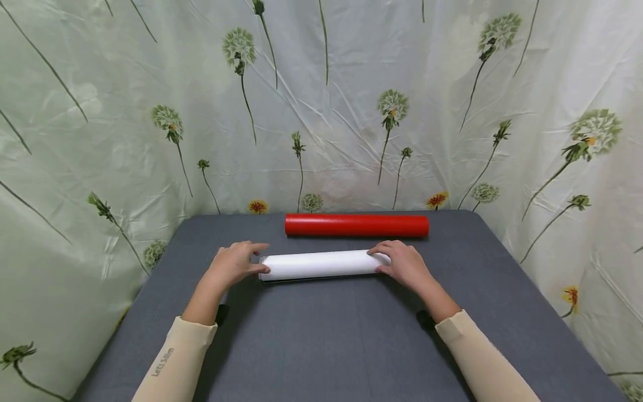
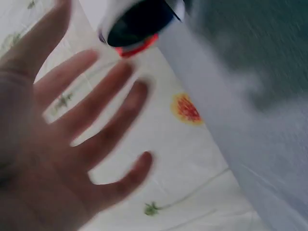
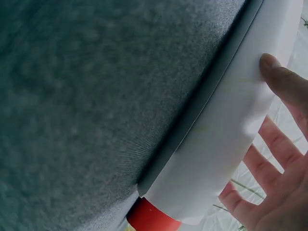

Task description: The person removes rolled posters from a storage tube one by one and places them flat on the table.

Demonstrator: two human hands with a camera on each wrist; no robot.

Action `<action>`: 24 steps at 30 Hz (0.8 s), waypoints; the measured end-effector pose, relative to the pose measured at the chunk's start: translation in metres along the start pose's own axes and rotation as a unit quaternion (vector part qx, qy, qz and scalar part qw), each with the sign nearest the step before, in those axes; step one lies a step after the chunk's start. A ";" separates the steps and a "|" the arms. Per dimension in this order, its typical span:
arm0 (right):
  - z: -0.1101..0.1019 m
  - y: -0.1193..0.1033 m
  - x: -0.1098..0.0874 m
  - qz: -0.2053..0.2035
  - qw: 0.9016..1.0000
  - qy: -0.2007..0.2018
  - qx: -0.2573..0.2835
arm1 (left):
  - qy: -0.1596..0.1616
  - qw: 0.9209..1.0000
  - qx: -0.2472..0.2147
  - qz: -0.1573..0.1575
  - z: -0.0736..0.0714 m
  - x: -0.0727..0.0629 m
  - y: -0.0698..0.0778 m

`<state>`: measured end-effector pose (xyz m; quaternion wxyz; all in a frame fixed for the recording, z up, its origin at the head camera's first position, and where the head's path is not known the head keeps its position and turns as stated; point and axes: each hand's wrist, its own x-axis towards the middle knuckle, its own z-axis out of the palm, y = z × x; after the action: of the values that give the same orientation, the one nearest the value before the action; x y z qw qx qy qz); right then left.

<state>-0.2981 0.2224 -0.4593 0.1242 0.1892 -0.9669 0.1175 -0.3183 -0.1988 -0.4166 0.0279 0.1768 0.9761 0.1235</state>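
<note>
A white roll of sheet material (image 1: 321, 265) lies across the dark grey table, a loose edge running along its near side. My left hand (image 1: 236, 262) is at its left end, fingers spread, the thumb overlapping the roll's end in the head view. The left wrist view shows the fingers (image 2: 108, 108) apart beside the roll's dark hollow end (image 2: 139, 24). My right hand (image 1: 402, 262) holds the right end between thumb and fingers. In the right wrist view its thumb (image 3: 284, 79) lies on the white surface, while the other fingertips are partly hidden behind the roll.
A red roll (image 1: 356, 225) lies behind the white one, near the far edge of the grey table (image 1: 321, 340). A pale curtain (image 1: 321, 111) with a dandelion print hangs behind the table and along its sides.
</note>
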 end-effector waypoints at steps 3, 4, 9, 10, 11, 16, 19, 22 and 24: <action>-0.001 0.000 0.001 0.000 1.000 0.002 0.002 | 0.063 0.996 0.028 0.048 0.002 0.001 0.016; -0.001 0.000 0.000 0.002 1.000 0.000 0.003 | 0.080 0.994 0.033 0.067 0.004 0.002 0.022; -0.002 -0.002 0.000 0.009 1.000 -0.009 0.008 | 0.122 0.978 0.053 0.162 0.020 0.008 0.045; -0.002 -0.002 0.000 0.011 1.000 -0.010 0.009 | 0.127 0.974 0.056 0.178 0.024 0.010 0.048; -0.001 -0.002 0.000 0.012 1.000 -0.011 0.009 | 0.132 0.970 0.059 0.194 0.028 0.011 0.051; 0.001 -0.002 0.000 0.011 1.000 -0.012 0.010 | 0.127 0.966 0.038 0.221 0.045 0.018 0.060; 0.001 -0.002 0.000 0.011 1.000 -0.013 0.011 | 0.103 0.973 0.033 0.204 0.052 0.022 0.062; 0.000 -0.002 0.000 0.012 1.000 -0.011 0.012 | 0.093 0.976 0.040 0.192 0.055 0.025 0.064; 0.000 -0.001 0.001 0.011 1.000 -0.007 0.011 | 0.089 0.977 0.040 0.190 0.056 0.027 0.064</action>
<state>-0.2986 0.2212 -0.4583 0.1140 0.1812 -0.9684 0.1280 -0.3160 -0.1182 -0.4545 -0.0906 0.3483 0.9274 0.1023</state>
